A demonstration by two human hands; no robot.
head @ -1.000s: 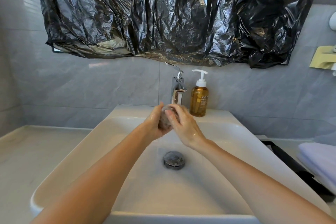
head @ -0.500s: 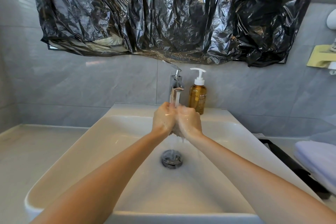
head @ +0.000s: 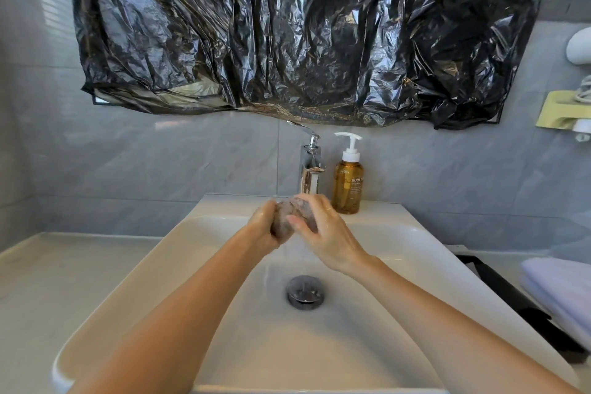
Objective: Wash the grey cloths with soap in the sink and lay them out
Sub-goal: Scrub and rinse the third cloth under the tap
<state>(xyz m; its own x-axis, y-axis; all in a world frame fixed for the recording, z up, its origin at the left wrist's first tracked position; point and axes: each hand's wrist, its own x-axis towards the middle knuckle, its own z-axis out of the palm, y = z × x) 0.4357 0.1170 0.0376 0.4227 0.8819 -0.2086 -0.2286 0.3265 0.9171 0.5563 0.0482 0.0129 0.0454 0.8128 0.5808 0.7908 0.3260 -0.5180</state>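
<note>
My left hand (head: 263, 229) and right hand (head: 329, 235) clench the balled grey cloth (head: 292, 216) under the faucet (head: 309, 169), at twelve o'clock of the sink (head: 134, 291). I should squeeze firmly, turning it so water runs through.

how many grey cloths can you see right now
1: a balled grey cloth held between the left hand and right hand under the tap. Others may be out of view.
</note>
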